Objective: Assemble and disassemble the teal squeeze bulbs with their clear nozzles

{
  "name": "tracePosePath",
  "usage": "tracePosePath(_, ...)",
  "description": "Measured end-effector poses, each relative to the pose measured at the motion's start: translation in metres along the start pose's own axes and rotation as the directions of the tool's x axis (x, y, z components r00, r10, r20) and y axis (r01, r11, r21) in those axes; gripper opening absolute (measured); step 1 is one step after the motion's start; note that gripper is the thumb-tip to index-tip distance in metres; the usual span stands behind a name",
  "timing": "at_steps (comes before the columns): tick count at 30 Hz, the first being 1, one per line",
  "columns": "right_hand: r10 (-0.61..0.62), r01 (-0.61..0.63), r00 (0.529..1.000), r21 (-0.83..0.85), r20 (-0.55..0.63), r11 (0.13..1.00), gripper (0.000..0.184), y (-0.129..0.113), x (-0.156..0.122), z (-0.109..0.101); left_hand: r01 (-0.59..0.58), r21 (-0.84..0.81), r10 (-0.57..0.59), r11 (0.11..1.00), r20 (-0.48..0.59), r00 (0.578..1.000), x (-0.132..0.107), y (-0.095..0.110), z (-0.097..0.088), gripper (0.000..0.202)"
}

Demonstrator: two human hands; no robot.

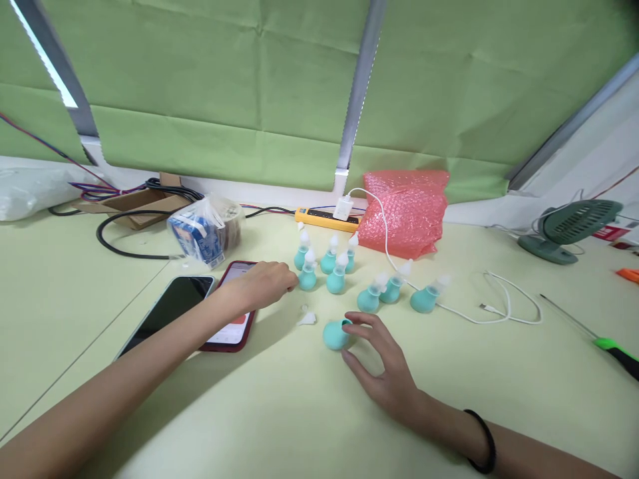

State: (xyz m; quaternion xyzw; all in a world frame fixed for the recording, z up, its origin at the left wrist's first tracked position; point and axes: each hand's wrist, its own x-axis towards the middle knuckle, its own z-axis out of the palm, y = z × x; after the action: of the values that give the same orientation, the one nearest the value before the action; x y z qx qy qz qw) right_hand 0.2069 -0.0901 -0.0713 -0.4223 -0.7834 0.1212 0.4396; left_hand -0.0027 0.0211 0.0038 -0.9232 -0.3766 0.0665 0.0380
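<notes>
Teal rubber squeeze bulbs with clear-white nozzles stand in a group mid-table, one of them right beside the fingertips of my left hand. That hand is closed, knuckles up; whatever its fingers hold is hidden. A teal bulb without a nozzle lies on its side, its dark opening facing right. My right hand curves around that opening, fingertips at the neck, thumb apart below it. A small white nozzle piece lies left of this bulb. Another capped bulb leans at the right of the group.
Two phones lie under and beside my left forearm. Behind the bulbs are a yellow power strip and a pink bubble-wrap package. A white cable, a screwdriver and a green fan are on the right.
</notes>
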Motion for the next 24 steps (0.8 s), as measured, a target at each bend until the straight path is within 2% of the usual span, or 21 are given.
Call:
tracePosePath(5, 0.025, -0.025, 1.0, -0.005, -0.001, 1.0, 0.027, 0.0, 0.0, -0.001, -0.02, -0.049, 0.019, 0.999, -0.009, 1.0, -0.011, 0.005, -0.015, 0.031)
tracePosePath(9, 0.051, -0.051, 0.999, 0.001, 0.017, 0.999, 0.025, -0.001, 0.0, 0.0, -0.056, -0.067, 0.056, 0.996, -0.015, 0.998, -0.008, 0.007, -0.003, 0.041)
tracePosePath(14, 0.027, -0.027, 0.999, -0.02, -0.02, 0.999, 0.024, -0.003, 0.002, -0.004, -0.036, -0.133, 0.047, 0.99, 0.08, 0.996, -0.001, 0.002, 0.013, 0.033)
tracePosePath(17, -0.068, 0.047, 0.985, -0.13, -0.16, 0.99, 0.027, 0.005, 0.007, -0.01, -0.031, -0.146, 0.045, 0.989, 0.089, 0.995, 0.0, -0.001, 0.013, 0.031)
tracePosePath(20, -0.18, 0.085, 0.938, -0.31, -0.295, 0.947, 0.029, 0.021, 0.015, -0.017, -0.032, -0.145, 0.044, 0.989, 0.082, 0.996, 0.0, -0.002, 0.009, 0.03)
tracePosePath(22, -0.208, 0.074, 0.931, -0.401, -0.3, 0.913, 0.03, 0.032, 0.019, -0.02, -0.033, -0.139, 0.042, 0.99, 0.064, 0.997, 0.0, 0.0, 0.005, 0.027)
tracePosePath(24, -0.189, 0.055, 0.947, -0.448, -0.26, 0.892, 0.03, 0.038, 0.022, -0.02, -0.034, -0.12, 0.038, 0.992, 0.034, 0.999, -0.002, 0.004, 0.001, 0.024)
